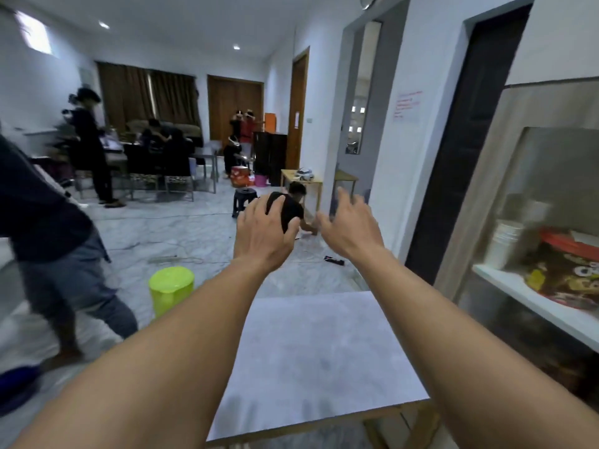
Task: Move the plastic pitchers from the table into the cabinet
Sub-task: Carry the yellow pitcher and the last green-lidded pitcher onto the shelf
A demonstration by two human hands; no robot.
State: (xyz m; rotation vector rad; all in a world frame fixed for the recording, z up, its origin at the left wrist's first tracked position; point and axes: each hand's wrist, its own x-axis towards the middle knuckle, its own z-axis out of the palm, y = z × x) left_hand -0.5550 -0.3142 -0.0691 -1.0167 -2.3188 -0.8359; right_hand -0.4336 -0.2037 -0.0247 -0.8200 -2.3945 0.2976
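Both my arms stretch forward above the white-topped table [317,358]. My left hand [262,231] is open with fingers spread and holds nothing. My right hand [348,225] is also open with curled, separated fingers and holds nothing. No pitcher shows on the table. The cabinet [492,176] stands at the right with a glass-fronted door; inside, on a white shelf [534,303], I see stacked pale containers [505,241] and a colourful packet [570,273].
A lime-green plastic stool [171,288] stands on the floor left of the table. A person [55,247] walks by at the far left. Another person [291,207] crouches on the floor beyond my hands. Several people and tables fill the back of the room.
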